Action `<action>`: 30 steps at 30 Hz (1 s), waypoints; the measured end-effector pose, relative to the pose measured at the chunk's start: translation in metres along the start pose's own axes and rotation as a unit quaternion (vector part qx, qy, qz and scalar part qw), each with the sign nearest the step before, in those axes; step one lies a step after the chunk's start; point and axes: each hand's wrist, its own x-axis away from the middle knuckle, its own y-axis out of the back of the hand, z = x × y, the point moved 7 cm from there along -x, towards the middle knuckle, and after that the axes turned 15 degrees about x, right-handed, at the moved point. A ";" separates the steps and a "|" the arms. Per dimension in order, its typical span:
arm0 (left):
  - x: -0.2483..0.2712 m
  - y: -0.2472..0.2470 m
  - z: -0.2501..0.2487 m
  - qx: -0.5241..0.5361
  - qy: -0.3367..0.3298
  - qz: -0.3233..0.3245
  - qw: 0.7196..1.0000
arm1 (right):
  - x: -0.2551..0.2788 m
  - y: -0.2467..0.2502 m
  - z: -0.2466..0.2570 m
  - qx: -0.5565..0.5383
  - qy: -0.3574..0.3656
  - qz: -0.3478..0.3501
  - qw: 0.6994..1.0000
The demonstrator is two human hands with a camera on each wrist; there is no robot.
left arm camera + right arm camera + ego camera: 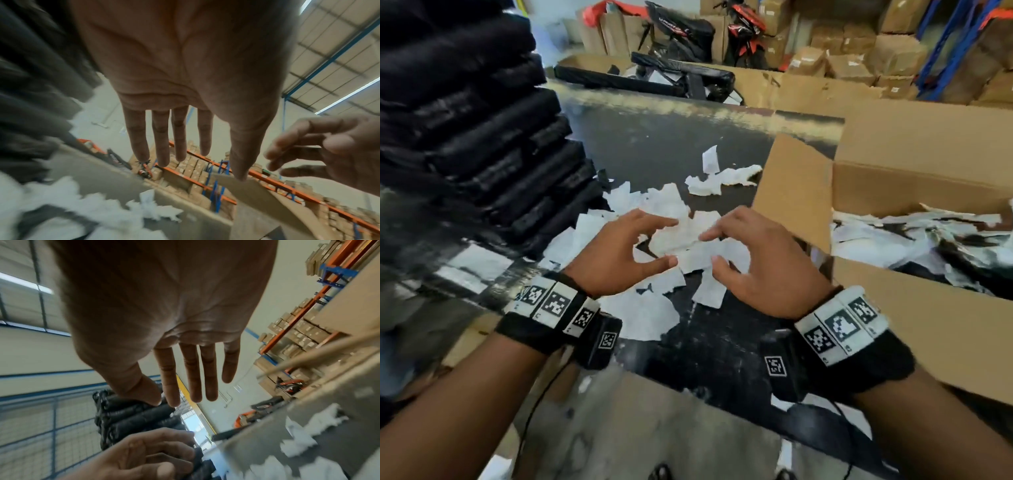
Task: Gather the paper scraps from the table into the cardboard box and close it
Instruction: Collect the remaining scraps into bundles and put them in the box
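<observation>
Both hands hovered over a heap of torn white paper scraps [671, 219] that lay on the dark, scuffed table top [654, 144]. The left hand [616, 250] had its fingers spread and gently bent, thumb and forefinger forming an open C facing the heap; in the left wrist view its fingers [160, 138] were straight and held nothing. The right hand [760, 260] mirrored it from the other side, fingers loosely extended toward the same scraps with the fingertips at or just above the paper; whether they actually touched it could not be told. In the right wrist view that hand's fingers [193, 373] were likewise straight and empty. More scraps lay apart from the heap, further back on the table [722, 178], and others near the table's front edge [643, 315]. The big brown cardboard box [928, 308] stood just to the right of the hands, its flaps raised and open, with white paper and dark pieces already inside [914, 233]. A tall stack of black wrapped bundles [482, 137] rose on the left side of the table. Behind the table were brown cartons on blue-and-orange racking [893, 51]. Each wrist wore a black band with white coded marker tiles [551, 301].
</observation>
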 end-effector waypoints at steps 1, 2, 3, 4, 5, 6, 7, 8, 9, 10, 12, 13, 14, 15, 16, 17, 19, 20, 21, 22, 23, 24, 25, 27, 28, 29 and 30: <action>0.014 0.009 0.022 -0.009 0.014 0.002 1.000 | -0.002 -0.023 0.004 0.005 -0.013 0.024 1.000; 0.027 0.017 0.046 -0.023 0.036 0.005 0.999 | -0.003 -0.046 0.005 0.013 -0.029 0.049 0.998; 0.039 0.024 0.070 -0.037 0.066 0.010 0.997 | -0.003 -0.068 0.006 0.026 -0.044 0.071 0.996; 0.051 0.030 0.096 -0.052 0.104 0.016 0.993 | -0.002 -0.088 0.006 0.046 -0.054 0.092 0.993; 0.063 0.034 0.122 -0.065 0.144 0.025 0.987 | -0.001 -0.108 0.007 0.073 -0.062 0.117 0.988; 0.075 0.036 0.145 -0.077 0.190 0.031 0.978 | 0.001 -0.128 0.007 0.101 -0.073 0.147 0.981; 0.087 0.037 0.166 -0.086 0.238 0.036 0.967 | 0.003 -0.147 0.006 0.127 -0.086 0.178 0.972; 0.098 0.035 0.183 -0.095 0.280 0.040 0.954 | 0.005 -0.164 0.004 0.148 -0.099 0.203 0.963; 0.108 0.031 0.197 -0.103 0.310 0.045 0.944 | 0.007 -0.179 0.004 0.164 -0.109 0.223 0.955; 0.115 0.025 0.206 -0.110 0.327 0.049 0.937 | 0.007 -0.193 0.004 0.180 -0.110 0.237 0.948; 0.121 0.014 0.219 -0.121 0.337 0.047 0.932 | 0.005 -0.218 0.009 0.210 -0.089 0.256 0.940; 0.119 0.011 0.226 -0.122 0.337 0.039 0.933 | 0.002 -0.229 0.013 0.221 -0.068 0.263 0.937; 0.115 0.009 0.231 -0.120 0.334 0.024 0.935 | 0.000 -0.239 0.018 0.229 -0.042 0.270 0.934; 0.109 0.008 0.235 -0.115 0.330 0.007 0.937 | -0.003 -0.249 0.023 0.234 -0.013 0.277 0.932; 0.102 0.008 0.237 -0.109 0.328 -0.008 0.938 | -0.006 -0.258 0.028 0.236 0.015 0.287 0.928; 0.096 0.006 0.242 -0.101 0.330 -0.012 0.939 | -0.008 -0.266 0.030 0.238 0.038 0.302 0.922; 0.082 -0.001 0.249 -0.093 0.337 0.014 0.937 | -0.014 -0.279 0.028 0.240 0.058 0.337 0.909; 0.075 -0.005 0.250 -0.095 0.335 0.029 0.937 | -0.018 -0.282 0.022 0.239 0.053 0.351 0.904; 0.067 -0.009 0.250 -0.096 0.328 0.039 0.939 | -0.024 -0.282 0.015 0.236 0.041 0.355 0.904; 0.058 -0.013 0.246 -0.092 0.313 0.046 0.944 | -0.030 -0.279 0.006 0.233 0.026 0.350 0.907; 0.049 -0.018 0.241 -0.082 0.294 0.054 0.951 | -0.037 -0.274 -0.002 0.231 0.009 0.338 0.912; 0.040 -0.024 0.233 -0.070 0.276 0.066 0.956 | -0.042 -0.269 -0.011 0.228 -0.010 0.328 0.917; 0.030 -0.031 0.227 -0.059 0.262 0.081 0.960 | -0.047 -0.264 -0.019 0.225 -0.026 0.319 0.920; 0.013 -0.041 0.216 -0.051 0.245 0.104 0.963 | -0.055 -0.254 -0.031 0.214 -0.045 0.291 0.931; 0.006 -0.044 0.212 -0.054 0.243 0.106 0.963 | -0.058 -0.247 -0.034 0.204 -0.051 0.269 0.940; 0.001 -0.044 0.209 -0.061 0.242 0.098 0.963 | -0.060 -0.240 -0.035 0.190 -0.061 0.243 0.949; 0.000 -0.043 0.207 -0.071 0.245 0.085 0.963 | -0.062 -0.232 -0.038 0.177 -0.076 0.213 0.958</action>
